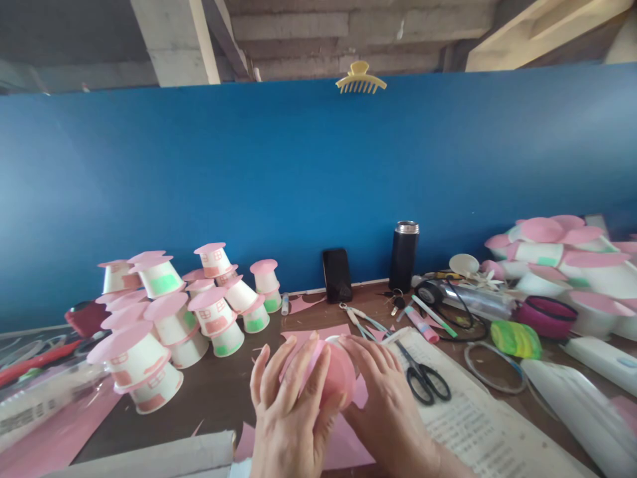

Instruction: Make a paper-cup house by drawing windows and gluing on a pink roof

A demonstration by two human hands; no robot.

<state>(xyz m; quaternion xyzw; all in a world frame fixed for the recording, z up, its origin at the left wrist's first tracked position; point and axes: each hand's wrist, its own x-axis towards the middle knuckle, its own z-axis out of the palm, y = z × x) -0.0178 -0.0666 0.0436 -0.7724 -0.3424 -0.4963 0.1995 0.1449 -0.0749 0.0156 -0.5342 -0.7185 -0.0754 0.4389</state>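
Observation:
Between my two hands, low in the middle of the head view, is a paper cup [334, 339] with a round pink paper piece [341, 382] against it. Only a sliver of the cup's white edge shows; my fingers hide the rest. My left hand [293, 405] curves over the pink piece from the left, its thumb pressed along the lower side. From the right, my right hand [385, 395] wraps round the same cup, fingertips near the top. Pink paper sheets [343, 441] lie on the table beneath. Black-handled scissors [428, 385] rest right of my right hand.
Stacked white cups with pink tops [164, 318] stand at left; more are piled [572, 259] at right. A phone [337, 275] and a black bottle [405, 255] stand by the blue partition [298, 166]. Pliers [363, 320], a glue tube [423, 324] and printed paper [478, 418] lie nearer.

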